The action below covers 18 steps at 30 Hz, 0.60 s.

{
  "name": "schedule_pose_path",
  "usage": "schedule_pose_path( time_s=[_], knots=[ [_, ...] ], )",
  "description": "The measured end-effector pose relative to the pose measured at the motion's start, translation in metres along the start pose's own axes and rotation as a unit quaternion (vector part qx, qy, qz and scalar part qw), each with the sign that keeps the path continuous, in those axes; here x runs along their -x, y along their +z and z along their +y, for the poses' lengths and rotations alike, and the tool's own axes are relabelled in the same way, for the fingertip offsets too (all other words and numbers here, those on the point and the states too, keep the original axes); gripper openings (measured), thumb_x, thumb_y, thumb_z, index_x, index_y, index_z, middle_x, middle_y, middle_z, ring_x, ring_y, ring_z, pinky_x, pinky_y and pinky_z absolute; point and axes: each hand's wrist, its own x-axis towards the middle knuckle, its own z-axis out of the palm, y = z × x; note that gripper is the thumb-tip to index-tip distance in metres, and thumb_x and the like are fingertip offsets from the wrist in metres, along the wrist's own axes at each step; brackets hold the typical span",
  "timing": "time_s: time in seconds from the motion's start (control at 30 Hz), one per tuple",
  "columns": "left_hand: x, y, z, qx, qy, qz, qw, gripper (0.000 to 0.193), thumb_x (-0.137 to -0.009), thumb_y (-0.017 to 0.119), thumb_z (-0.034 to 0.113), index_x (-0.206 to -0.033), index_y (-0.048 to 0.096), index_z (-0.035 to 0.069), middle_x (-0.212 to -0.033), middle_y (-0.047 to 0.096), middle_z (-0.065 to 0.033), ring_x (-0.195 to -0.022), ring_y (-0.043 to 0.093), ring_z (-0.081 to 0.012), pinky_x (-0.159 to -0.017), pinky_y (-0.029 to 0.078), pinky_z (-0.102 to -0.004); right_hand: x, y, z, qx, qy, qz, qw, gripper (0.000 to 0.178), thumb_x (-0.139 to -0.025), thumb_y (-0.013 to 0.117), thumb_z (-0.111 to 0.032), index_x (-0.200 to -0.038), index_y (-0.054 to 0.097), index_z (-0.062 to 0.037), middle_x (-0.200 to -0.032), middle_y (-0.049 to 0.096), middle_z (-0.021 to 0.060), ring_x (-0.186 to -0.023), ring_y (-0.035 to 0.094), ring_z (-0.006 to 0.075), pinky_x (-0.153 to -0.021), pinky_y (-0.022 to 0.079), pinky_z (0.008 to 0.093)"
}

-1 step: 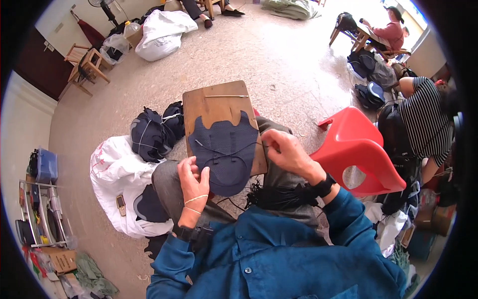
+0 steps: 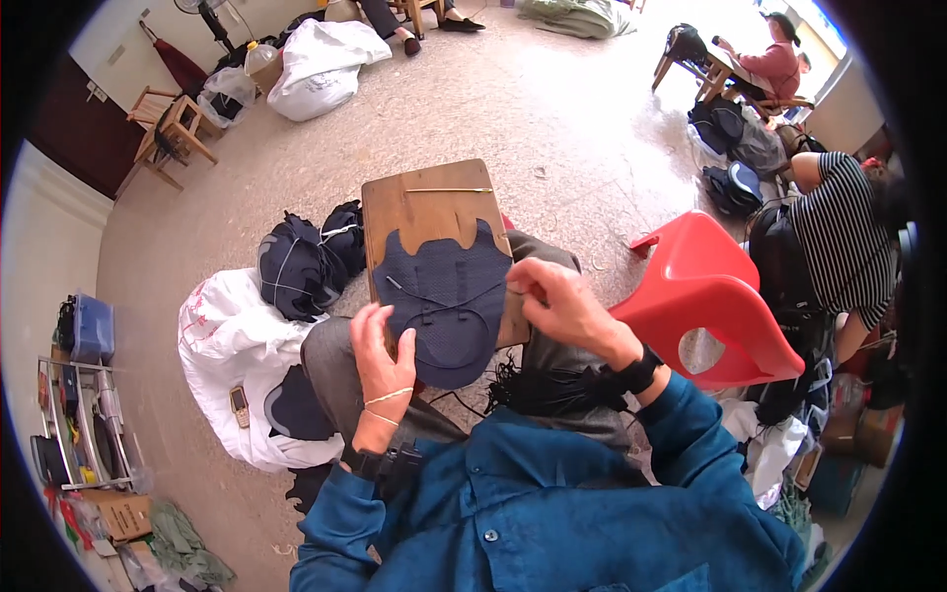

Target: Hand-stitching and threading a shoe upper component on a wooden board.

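A flat navy fabric piece [image 2: 444, 281], rounded at the near end and with pointed lobes at the far end, lies on a wooden board [image 2: 395, 207] over my lap. A thin dark cord [image 2: 434, 299] with a pale tip crosses it, passing by two slots. My right hand [image 2: 570, 308] is at the piece's right edge, thumb and forefinger pinched on the cord's end. My left hand [image 2: 383, 357] hovers at the left edge with fingers apart and nothing in them. A long thin needle-like tool [image 2: 449, 190] rests near the board's far edge.
A bunch of black cords [image 2: 552, 390] lies on my lap. Left of the board are tied dark bundles [image 2: 293, 266] and a white sack [image 2: 232, 326] with a phone [image 2: 239, 407] on it. A red plastic stool [image 2: 710, 286] stands right, beside a person in stripes [image 2: 838, 232].
My right hand has shifted slightly left, toward the navy piece. The fingers of my left hand have moved a little. The fabric piece, board and tool stay where they were.
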Motion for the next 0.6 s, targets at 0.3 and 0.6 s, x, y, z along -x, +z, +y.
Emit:
schedule_pose_path(
  time_s=[0.3,0.6],
  knots=[
    [-0.003,0.012,0.049,-0.111,0.238,-0.104,0.959,0.035,-0.091,0.069,0.003,-0.125,0.064,0.001,-0.108,0.072,-0.0143,-0.102,0.07,-0.0348,-0.108,0.046,-0.044,-0.011,0.038,-0.047,-0.048,-0.121,-0.043,0.991,0.024,-0.083,0.063,0.001,-0.107,0.06,-0.0023,-0.089,0.066,0.0161,-0.087,0.068,0.0354,-0.076,0.055,0.0425],
    [0.0,-0.009,0.013,0.149,0.003,-0.029,0.988,0.018,-0.107,0.053,0.007,-0.12,0.063,-0.001,-0.092,0.069,-0.0047,-0.085,0.067,-0.0113,-0.083,0.054,-0.0247,-0.037,0.067,0.012,-0.078,0.007,-0.003,0.997,0.01,-0.09,0.063,-0.004,-0.099,0.065,-0.0004,-0.09,0.068,0.0184,-0.085,0.069,0.0354,-0.076,0.055,0.0418]
  ],
)
